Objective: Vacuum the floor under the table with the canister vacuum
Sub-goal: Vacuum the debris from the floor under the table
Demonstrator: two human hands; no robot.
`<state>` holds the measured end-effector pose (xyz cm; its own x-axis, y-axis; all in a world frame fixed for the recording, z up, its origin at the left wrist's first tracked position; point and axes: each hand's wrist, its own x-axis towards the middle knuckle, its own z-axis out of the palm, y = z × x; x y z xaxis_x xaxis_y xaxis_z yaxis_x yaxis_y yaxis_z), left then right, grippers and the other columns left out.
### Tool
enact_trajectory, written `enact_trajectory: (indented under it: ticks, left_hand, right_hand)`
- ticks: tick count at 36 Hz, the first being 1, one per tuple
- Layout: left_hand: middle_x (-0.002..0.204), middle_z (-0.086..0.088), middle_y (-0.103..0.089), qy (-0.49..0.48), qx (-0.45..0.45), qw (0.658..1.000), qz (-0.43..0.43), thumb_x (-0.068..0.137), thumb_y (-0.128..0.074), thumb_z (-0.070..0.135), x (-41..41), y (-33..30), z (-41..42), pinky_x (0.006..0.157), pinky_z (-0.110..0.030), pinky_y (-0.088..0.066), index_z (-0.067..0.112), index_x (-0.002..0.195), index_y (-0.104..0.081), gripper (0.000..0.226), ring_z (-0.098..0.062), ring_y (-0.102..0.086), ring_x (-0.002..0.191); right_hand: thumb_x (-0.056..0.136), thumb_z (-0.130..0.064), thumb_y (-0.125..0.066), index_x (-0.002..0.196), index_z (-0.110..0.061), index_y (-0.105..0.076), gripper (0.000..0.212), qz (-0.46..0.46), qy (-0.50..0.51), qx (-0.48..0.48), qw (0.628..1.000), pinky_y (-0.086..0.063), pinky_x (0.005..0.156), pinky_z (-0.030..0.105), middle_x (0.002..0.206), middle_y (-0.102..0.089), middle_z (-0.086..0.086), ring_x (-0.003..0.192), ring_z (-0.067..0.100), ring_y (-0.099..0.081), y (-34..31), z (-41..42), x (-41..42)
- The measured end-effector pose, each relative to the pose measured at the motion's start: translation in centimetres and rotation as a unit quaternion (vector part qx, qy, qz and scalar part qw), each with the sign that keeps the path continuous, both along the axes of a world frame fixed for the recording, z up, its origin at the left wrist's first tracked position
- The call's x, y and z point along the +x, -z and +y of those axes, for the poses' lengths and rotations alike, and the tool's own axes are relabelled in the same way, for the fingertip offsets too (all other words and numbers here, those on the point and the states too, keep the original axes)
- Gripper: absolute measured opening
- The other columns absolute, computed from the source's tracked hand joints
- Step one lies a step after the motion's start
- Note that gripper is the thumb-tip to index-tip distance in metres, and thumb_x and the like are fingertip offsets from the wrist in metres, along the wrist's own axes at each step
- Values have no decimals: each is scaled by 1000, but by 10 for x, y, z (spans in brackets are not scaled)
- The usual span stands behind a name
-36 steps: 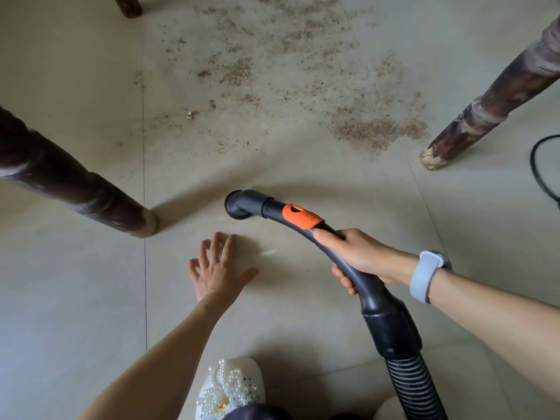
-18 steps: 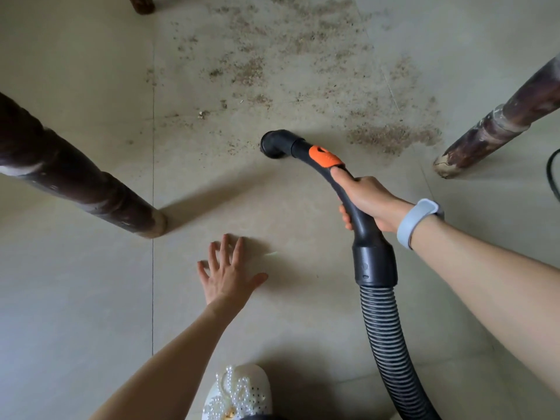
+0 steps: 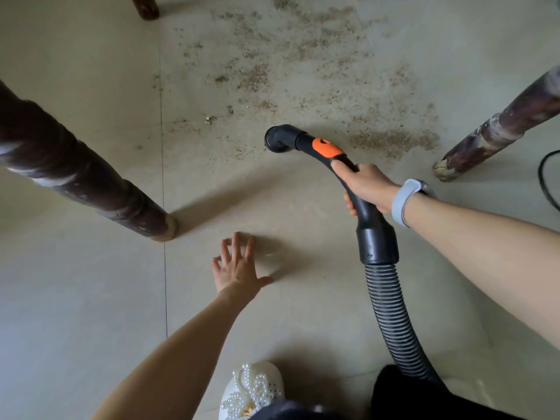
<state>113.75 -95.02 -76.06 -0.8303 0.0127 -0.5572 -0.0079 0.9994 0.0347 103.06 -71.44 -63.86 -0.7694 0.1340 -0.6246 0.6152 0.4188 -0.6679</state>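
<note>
right hand [image 3: 368, 184]: wrapped around the curved black handle [image 3: 348, 177] of the vacuum, fingers curled under it, thumb lying along the top just behind the orange slider [image 3: 328, 147]. Pale blue band [image 3: 404, 201] on that wrist.

left hand [image 3: 239, 268]: let go of everything, fingers spread and straight, palm down on the floor [image 3: 75, 298], near centre. Holding nothing.

nozzle [image 3: 277, 138]: the round black open end of the handle, pointing down at the tiles, right at the near edge of the dirt. Can't tell if it actually touches the floor or sits just above it.

hose [image 3: 391, 316]: ribbed black, comes out of the thick collar behind the right hand and runs toward the near right, disappearing behind dark clothing at the bottom edge.

dirt [image 3: 303, 56]: brownish crumbs scattered across the far middle of the floor, with a denser patch [image 3: 394, 140] just right of the nozzle.

table legs: one dark leg [image 3: 91, 183] on the left, one [image 3: 497, 128] on the right, a third [image 3: 145, 6] far left at the top edge. Nozzle sits between the left and right ones.

cable [image 3: 545, 183]: black loop at the right edge.

shoe [image 3: 254, 389]: white, covered in pearl beads, near bottom centre.
</note>
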Motion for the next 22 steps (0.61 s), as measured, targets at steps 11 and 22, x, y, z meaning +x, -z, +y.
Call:
enact_trajectory:
  ticks: [11,22]
  left_hand:
    - [158,-2,9,-6,29,1000,-3,79,-61,62,-32,-3,-3,108,-45,-26,29,151,-3,98,-28,3,144]
    - [159,-3,13,-71,71,994,-46,86,-59,54,-37,-15,-16,112,-52,-22,31,152,5,95,-30,5,146]
  right_hand:
    - [93,-39,-46,98,-10,-46,30,95,-45,103,989,-44,44,23,80,-56,4,50,25,-61,17,-21,6]
    - [95,-39,-44,94,-8,-44,31,114,-154,116,975,-50,46,33,69,-54,9,44,26,-57,10,16,-24]
